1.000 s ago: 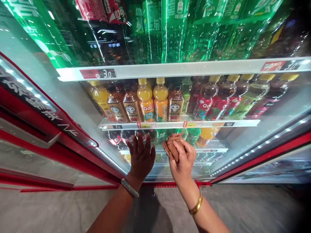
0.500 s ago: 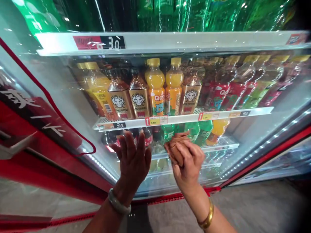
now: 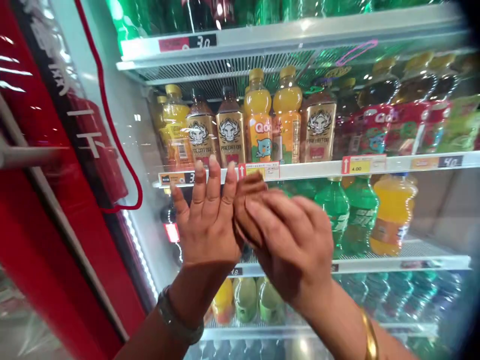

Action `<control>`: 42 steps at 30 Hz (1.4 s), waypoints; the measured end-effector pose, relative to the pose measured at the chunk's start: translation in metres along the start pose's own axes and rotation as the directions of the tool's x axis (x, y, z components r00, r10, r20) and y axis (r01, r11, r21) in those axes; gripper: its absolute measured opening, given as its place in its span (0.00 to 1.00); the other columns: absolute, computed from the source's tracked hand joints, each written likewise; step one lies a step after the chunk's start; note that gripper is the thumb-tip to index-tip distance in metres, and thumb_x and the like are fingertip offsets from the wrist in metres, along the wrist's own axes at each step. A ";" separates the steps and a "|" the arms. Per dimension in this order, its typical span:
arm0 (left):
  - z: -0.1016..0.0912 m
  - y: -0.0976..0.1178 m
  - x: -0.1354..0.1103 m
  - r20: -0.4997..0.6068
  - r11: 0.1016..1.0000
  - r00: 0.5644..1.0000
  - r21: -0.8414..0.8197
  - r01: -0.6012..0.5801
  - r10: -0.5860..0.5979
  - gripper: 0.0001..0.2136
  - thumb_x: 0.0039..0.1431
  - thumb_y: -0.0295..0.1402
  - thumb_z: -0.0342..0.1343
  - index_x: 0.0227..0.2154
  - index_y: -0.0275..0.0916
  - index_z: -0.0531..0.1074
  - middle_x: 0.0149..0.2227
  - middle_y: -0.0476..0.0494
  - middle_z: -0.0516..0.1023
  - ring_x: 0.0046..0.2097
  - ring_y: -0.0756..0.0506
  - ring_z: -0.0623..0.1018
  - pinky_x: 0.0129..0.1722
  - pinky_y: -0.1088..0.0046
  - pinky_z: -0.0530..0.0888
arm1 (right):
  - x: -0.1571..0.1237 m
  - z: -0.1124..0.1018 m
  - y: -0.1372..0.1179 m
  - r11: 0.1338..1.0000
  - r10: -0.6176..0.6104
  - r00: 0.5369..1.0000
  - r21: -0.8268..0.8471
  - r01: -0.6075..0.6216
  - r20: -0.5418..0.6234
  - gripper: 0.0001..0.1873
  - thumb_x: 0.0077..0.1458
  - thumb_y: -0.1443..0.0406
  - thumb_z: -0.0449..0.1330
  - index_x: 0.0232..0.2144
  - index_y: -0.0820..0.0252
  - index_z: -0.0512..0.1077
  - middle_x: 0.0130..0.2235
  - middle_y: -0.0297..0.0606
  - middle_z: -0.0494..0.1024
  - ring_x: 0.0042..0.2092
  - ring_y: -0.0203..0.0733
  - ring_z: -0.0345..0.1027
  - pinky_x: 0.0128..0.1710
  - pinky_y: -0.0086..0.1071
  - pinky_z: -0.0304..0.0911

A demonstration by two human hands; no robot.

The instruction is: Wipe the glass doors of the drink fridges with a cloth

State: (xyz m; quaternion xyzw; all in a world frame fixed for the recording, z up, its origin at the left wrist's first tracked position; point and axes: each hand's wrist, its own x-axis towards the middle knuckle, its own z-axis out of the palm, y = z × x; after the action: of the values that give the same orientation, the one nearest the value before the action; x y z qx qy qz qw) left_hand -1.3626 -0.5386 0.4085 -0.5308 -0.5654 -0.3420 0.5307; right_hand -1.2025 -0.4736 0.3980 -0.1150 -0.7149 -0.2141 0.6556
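My left hand (image 3: 208,215) is raised with its fingers spread, back toward me; whether its palm touches the glass I cannot tell. Close on its right, my right hand (image 3: 300,237) grips a bunched brown cloth (image 3: 249,215), which sticks out from the fingers toward the left hand. Behind both hands is a drinks cooler. On its middle shelf (image 3: 300,170) stand gold-labelled Predator bottles (image 3: 230,132) and orange Qoo bottles (image 3: 258,125). Price tags (image 3: 363,164) line the shelf edge, partly covered by my fingertips.
Red Qoo bottles (image 3: 378,120) stand at the right, with green bottles (image 3: 332,205) and an orange drink bottle (image 3: 393,215) on the shelf below. At left are the red cooler frame (image 3: 116,260) and a pale handle (image 3: 33,156). A lit strip (image 3: 140,255) edges the interior.
The view has shifted closer, and both hands appear higher and nearer together. The right hand with the cloth has come leftward beside the left hand, whose fingers stay spread.
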 end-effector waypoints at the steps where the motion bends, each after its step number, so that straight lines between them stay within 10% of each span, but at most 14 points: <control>1: 0.001 0.000 0.000 -0.018 1.000 1.000 -0.003 0.001 -0.001 0.36 0.69 0.32 0.47 0.76 0.49 0.38 0.77 0.50 0.43 0.78 0.39 0.46 0.75 0.45 0.34 | 0.007 0.003 0.003 0.999 -0.012 0.999 -0.032 0.011 -0.048 0.22 0.63 0.63 0.64 0.58 0.52 0.72 0.56 0.38 0.79 0.54 0.48 0.72 0.56 0.47 0.69; 11: 0.010 0.002 -0.002 -0.130 1.000 0.991 -0.011 -0.023 0.021 0.30 0.71 0.32 0.44 0.74 0.41 0.51 0.77 0.46 0.50 0.78 0.42 0.47 0.76 0.51 0.37 | -0.027 0.013 -0.006 0.988 -0.069 0.978 -0.146 0.040 -0.196 0.15 0.64 0.61 0.62 0.52 0.54 0.73 0.52 0.39 0.80 0.50 0.45 0.68 0.48 0.42 0.65; 18: 0.006 0.006 -0.004 -0.115 1.000 0.993 0.028 0.003 0.000 0.30 0.71 0.33 0.45 0.74 0.39 0.51 0.76 0.41 0.50 0.77 0.39 0.48 0.76 0.49 0.40 | 0.005 0.008 0.013 0.982 -0.085 0.970 -0.186 0.043 -0.227 0.14 0.66 0.58 0.60 0.51 0.54 0.74 0.52 0.40 0.79 0.47 0.45 0.65 0.46 0.41 0.61; 27: -0.003 0.008 -0.007 -0.028 0.999 0.999 0.032 0.033 -0.032 0.30 0.73 0.32 0.42 0.75 0.42 0.45 0.76 0.43 0.49 0.77 0.40 0.48 0.77 0.47 0.43 | 0.007 0.001 -0.012 0.975 -0.107 0.994 -0.198 0.106 0.002 0.12 0.68 0.58 0.56 0.48 0.52 0.76 0.51 0.41 0.79 0.44 0.45 0.63 0.40 0.41 0.55; 32: -0.008 -0.008 -0.018 0.021 0.997 0.997 0.034 -0.071 0.070 0.31 0.72 0.31 0.43 0.75 0.35 0.46 0.77 0.38 0.47 0.77 0.42 0.46 0.77 0.53 0.46 | 0.019 -0.006 -0.002 0.970 0.059 0.993 -0.229 -0.082 -0.105 0.13 0.66 0.57 0.58 0.48 0.54 0.76 0.51 0.44 0.78 0.45 0.49 0.63 0.40 0.41 0.54; 38: -0.010 -0.018 -0.027 -0.001 0.999 0.999 0.012 0.044 -0.044 0.30 0.71 0.30 0.41 0.74 0.33 0.48 0.76 0.36 0.48 0.77 0.41 0.48 0.77 0.50 0.45 | -0.013 0.012 -0.038 0.967 -0.147 0.986 -0.197 0.159 0.074 0.12 0.69 0.59 0.55 0.49 0.52 0.75 0.52 0.41 0.79 0.45 0.46 0.63 0.40 0.40 0.51; 42: -0.009 -0.017 -0.037 -0.004 0.999 0.999 0.013 0.042 -0.042 0.30 0.71 0.31 0.43 0.74 0.35 0.50 0.76 0.37 0.48 0.77 0.41 0.47 0.77 0.51 0.44 | 0.006 0.005 -0.024 0.978 -0.079 0.995 -0.188 0.089 0.064 0.13 0.69 0.56 0.55 0.50 0.52 0.74 0.52 0.41 0.79 0.45 0.47 0.62 0.40 0.40 0.51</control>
State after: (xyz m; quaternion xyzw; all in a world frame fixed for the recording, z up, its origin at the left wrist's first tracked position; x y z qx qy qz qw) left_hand -1.3810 -0.5598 0.3772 -0.5144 -0.5777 -0.3505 0.5280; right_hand -1.2180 -0.4935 0.3995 -0.1528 -0.7135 -0.3057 0.6116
